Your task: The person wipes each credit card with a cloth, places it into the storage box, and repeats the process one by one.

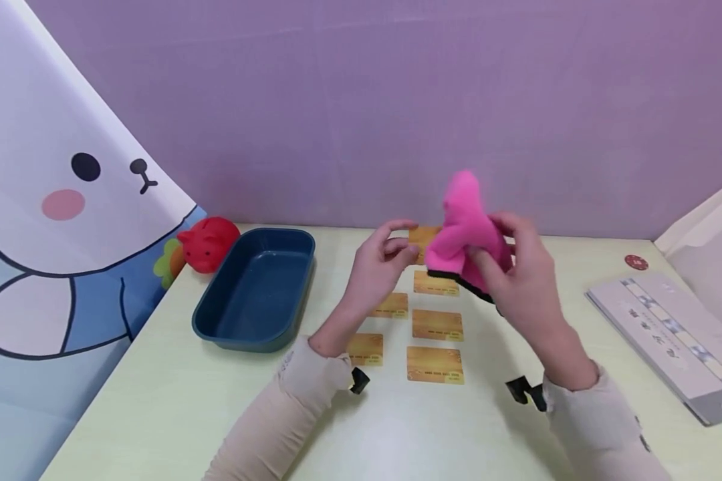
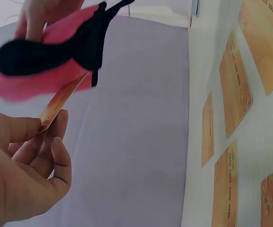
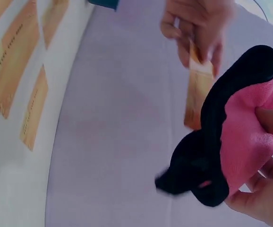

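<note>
My left hand (image 1: 380, 262) pinches a gold card (image 2: 61, 100) by one end between thumb and fingers, raised above the table. In my right hand (image 1: 520, 280) is a pink cloth pouch (image 1: 466, 230) with black trim, gripped by its side and bunched up. The black edge (image 3: 214, 127) of the pouch faces the card, and in the left wrist view the card's far end overlaps the pouch. Below the hands several more gold cards lie flat in two columns, among them one nearest the front (image 1: 435, 365) and one behind it (image 1: 437, 325).
An empty dark blue tray (image 1: 303, 294) stands left of the cards, beside a red piggy bank (image 1: 207, 244). At the right lies a grey flat box (image 1: 668, 341), with a small red disc (image 1: 636, 262) behind it. A purple cloth backdrop (image 1: 361, 113) rises at the table's far edge.
</note>
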A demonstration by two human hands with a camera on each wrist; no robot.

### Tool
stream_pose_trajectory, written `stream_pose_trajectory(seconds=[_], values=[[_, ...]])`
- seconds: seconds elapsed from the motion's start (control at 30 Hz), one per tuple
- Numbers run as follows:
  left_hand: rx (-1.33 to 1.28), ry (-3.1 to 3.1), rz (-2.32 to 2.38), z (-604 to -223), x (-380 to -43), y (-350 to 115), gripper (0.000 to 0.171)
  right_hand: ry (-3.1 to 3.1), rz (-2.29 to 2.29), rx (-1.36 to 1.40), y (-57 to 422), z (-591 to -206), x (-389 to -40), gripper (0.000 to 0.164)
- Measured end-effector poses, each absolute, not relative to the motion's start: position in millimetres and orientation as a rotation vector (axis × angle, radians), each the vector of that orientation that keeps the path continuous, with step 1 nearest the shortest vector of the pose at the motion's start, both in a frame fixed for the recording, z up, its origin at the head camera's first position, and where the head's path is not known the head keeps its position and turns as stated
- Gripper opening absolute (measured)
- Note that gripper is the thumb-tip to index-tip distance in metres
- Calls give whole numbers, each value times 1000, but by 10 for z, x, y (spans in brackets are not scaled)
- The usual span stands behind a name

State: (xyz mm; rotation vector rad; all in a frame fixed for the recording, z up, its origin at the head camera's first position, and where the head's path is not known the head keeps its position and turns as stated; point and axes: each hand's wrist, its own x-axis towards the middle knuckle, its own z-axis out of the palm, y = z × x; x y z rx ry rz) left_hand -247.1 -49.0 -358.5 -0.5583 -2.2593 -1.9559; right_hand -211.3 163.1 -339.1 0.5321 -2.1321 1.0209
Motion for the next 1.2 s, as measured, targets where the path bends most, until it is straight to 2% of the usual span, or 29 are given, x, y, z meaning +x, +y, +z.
stream_pose_trajectory(seconds=[0.17, 0.3, 0.7, 0.93, 1.2], values=[[-496, -2288, -1976, -3557, -2414, -427, 41, -2117, 704, 704, 1480, -3499, -2141, 42], [-436, -2245, -2041, -3490, -2398, -449, 49, -2095, 576, 791, 1435, -3529, -2171, 46], [-430, -2197, -2142, -3366, -2415, -552, 28, -2055, 425, 922, 1562, -3364, -2191, 52], [-365, -2163, -2150, -3354, -2416, -532, 29, -2082, 302, 875, 1494, -3422, -2178, 47], [-445, -2170, -2147, -3314, -2378, -584, 31, -2073, 370, 709, 1571, -3445, -2248, 33]])
